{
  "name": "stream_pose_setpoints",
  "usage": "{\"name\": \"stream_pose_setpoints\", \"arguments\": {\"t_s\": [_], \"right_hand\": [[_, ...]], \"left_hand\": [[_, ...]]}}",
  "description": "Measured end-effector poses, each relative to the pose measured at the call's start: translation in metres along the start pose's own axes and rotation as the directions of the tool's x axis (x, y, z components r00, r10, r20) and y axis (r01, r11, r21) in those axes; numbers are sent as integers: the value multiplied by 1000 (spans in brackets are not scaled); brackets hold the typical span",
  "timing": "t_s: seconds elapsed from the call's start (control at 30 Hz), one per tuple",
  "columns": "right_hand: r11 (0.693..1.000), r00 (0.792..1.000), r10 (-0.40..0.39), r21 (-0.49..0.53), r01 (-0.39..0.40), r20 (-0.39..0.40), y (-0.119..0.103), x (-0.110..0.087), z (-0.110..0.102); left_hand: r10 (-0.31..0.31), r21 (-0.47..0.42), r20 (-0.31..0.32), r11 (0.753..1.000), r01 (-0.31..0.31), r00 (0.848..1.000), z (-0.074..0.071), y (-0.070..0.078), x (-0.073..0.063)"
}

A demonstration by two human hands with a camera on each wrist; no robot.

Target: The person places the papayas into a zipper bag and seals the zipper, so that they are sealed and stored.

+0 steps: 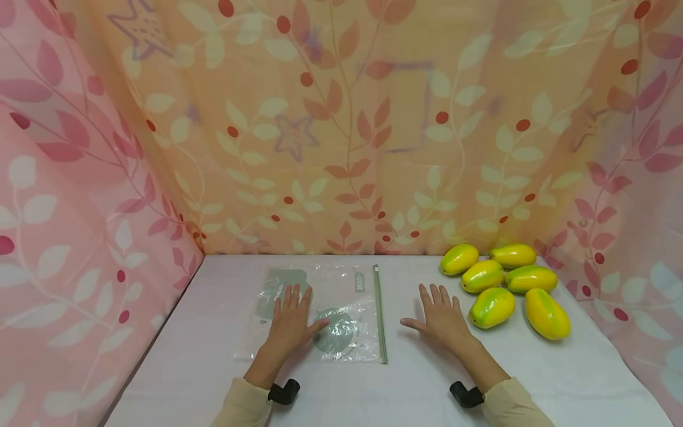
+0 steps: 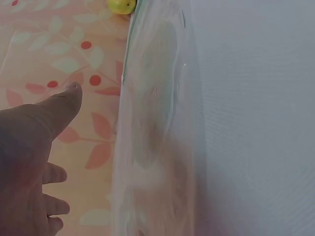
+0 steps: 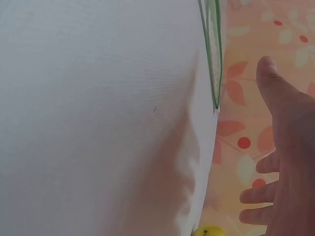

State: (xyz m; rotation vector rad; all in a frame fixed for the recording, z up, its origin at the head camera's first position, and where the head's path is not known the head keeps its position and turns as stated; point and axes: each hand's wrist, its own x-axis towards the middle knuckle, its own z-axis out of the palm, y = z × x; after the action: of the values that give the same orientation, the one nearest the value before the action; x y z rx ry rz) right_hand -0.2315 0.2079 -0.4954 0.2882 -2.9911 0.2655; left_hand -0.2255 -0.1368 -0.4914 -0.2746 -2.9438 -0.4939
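The left hand's fingers (image 1: 289,296) are straight and spread, thumb stretched to the side, pinching nothing; the right hand (image 1: 444,323) is likewise splayed. Beneath the left hand (image 1: 290,326) lies the clear zip bag (image 1: 341,332), flat, with its green zip strip (image 1: 381,314) beyond the thumb tip, between the two hands. The wrist views show both hands raised off the white table (image 1: 176,362). Just past the right fingertips, to their right, sit six yellow-green fruits (image 1: 482,276), all outside the bag. The step looks like a ready pose, with no handling begun. A move on the bag would, I judge, call for lowering the fingers and pinching the strip's edges apart; one on a fruit, curling the right fingers round its smooth, rounded body. Farther out, beyond all the fingers, hangs a leaf-patterned cloth (image 1: 347,118).
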Motion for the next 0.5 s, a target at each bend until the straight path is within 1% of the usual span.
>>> {"name": "stream_pose_setpoints", "arguments": {"t_s": [0.17,0.33,0.5], "right_hand": [[1000,1000,-10,15,10,2,-1,1,-2],[999,999,-22,35,22,25,-1,1,-3],[998,998,-39,57,37,43,-1,2,-3]], "left_hand": [[1,-13,8,1000,-1,1000,-2,2,1],[-8,-30,20,999,9,1000,-1,5,2],[-3,-43,32,999,4,999,0,7,3]]}}
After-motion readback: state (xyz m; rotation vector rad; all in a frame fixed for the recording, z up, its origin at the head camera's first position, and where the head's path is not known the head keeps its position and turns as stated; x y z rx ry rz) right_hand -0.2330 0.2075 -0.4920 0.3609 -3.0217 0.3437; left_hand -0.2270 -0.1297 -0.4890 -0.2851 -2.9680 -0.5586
